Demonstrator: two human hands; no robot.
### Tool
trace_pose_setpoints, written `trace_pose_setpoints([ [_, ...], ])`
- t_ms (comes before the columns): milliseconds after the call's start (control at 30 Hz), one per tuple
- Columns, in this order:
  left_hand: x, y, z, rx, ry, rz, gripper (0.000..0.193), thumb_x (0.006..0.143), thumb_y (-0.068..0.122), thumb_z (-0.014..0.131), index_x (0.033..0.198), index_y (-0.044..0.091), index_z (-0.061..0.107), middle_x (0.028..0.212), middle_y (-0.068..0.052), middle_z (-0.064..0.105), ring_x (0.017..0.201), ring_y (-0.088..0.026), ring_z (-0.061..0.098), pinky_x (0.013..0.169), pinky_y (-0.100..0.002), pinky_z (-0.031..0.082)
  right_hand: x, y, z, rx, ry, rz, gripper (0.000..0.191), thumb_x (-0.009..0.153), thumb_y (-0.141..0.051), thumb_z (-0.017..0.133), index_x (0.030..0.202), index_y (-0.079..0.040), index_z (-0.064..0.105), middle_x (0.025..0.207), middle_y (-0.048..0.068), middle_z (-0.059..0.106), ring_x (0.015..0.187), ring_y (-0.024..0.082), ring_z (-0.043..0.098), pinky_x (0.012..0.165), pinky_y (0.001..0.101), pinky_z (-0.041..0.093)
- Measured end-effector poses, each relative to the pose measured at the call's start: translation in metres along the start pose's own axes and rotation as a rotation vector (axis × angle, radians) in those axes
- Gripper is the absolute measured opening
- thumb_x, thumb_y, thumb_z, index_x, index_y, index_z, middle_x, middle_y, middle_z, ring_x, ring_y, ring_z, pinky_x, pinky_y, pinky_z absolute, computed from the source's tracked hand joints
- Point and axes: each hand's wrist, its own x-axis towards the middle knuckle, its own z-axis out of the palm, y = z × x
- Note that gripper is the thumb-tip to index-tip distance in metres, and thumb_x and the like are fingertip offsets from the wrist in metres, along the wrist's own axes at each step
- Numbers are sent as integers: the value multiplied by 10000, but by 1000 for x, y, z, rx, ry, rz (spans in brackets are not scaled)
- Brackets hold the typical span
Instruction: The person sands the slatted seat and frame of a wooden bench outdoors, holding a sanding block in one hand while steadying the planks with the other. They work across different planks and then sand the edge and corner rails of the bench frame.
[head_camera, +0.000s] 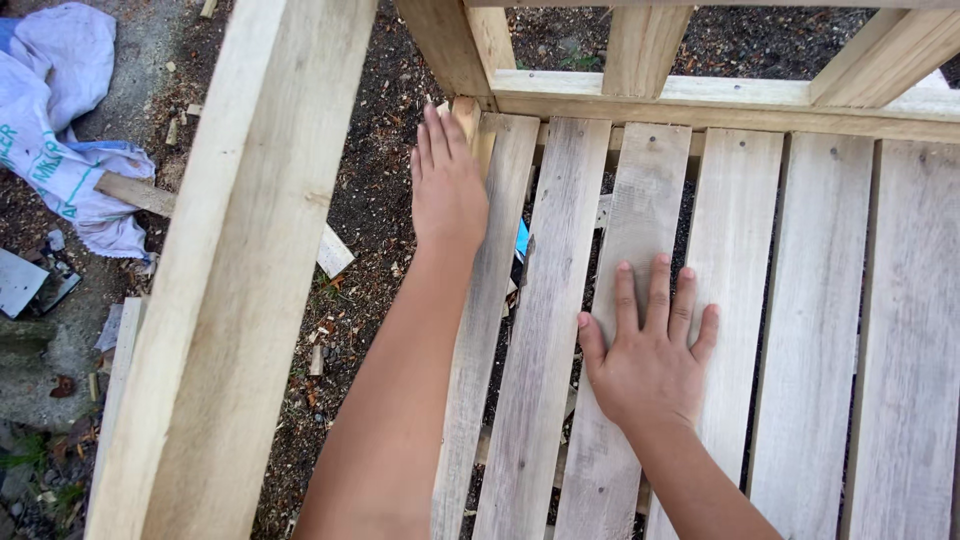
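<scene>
Resting flat on a row of pale wooden slats, both hands lie palm down with fingers stretched out and nothing held in either grip. The left hand (447, 185) sits at the far end of the leftmost slat (487, 300), its fingertips reaching up to the corner where that slat meets the cross rail (700, 100) and an upright post (455, 45). The right hand (650, 345) presses nearer the camera, its palm on the third slat (640, 190) and its outer fingers spreading across the narrow gap toward the fourth slat (735, 210). The second slat (550, 300) lies bare between the two hands. All the slats run side by side away from the viewer, with dark gaps between them, and small nail heads show near their far ends. More slats (900, 330) continue to the right. A broad plank (240, 270) slants steeply across the left of the view, in front of the ground. Below and around the frame the ground (370, 200) is dark soil strewn with wood chips and offcuts. A small blue scrap (522, 240) shows through the gap just right of the left wrist. At far left a crumpled white sack (60, 120) lies on the ground with a short piece of wood (135, 193) resting against it.
</scene>
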Motion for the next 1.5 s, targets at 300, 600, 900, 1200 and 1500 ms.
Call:
trace_pose_setpoints([
  [300,-225,-43,-62,-24,-156,-81,625,1037,223,368,1565,-69,203,1647,-257,185,1515,-377,232,1213,-471,229,5,-2,1,11,-25,-3,750,995,-649,201,1610,-221,214,1690,123,100,1547,344,46,1207,576,5],
  [600,-94,-20,-22,-66,-159,-88,618,1061,218,280,1583,-73,124,1674,-260,110,1541,-363,199,1245,-446,208,2,0,2,17,-31,-10,748,996,-648,187,1606,-215,201,1681,129,76,1543,348,28,1198,575,-7],
  [900,-2,5,-11,-58,-68,-51,666,1044,223,405,1578,-70,135,1663,-271,135,1546,-372,194,1253,-458,196,1,0,3,6,-15,-1,744,987,-659,186,1599,-237,218,1680,119,103,1544,337,35,1208,569,-5],
  [1200,-225,-39,-62,-36,-172,-120,615,1045,251,350,1547,-82,224,1621,-269,245,1498,-366,294,1214,-456,249,3,-1,0,55,2,-7,743,1003,-642,226,1610,-214,251,1692,138,117,1553,361,58,1216,583,5],
  [1500,-62,-12,-19,-69,-166,-74,629,1100,294,272,1565,-107,141,1637,-302,176,1490,-383,284,1221,-431,260,1,1,4,25,9,-13,752,999,-655,201,1600,-204,238,1686,139,102,1548,360,43,1207,584,0],
])
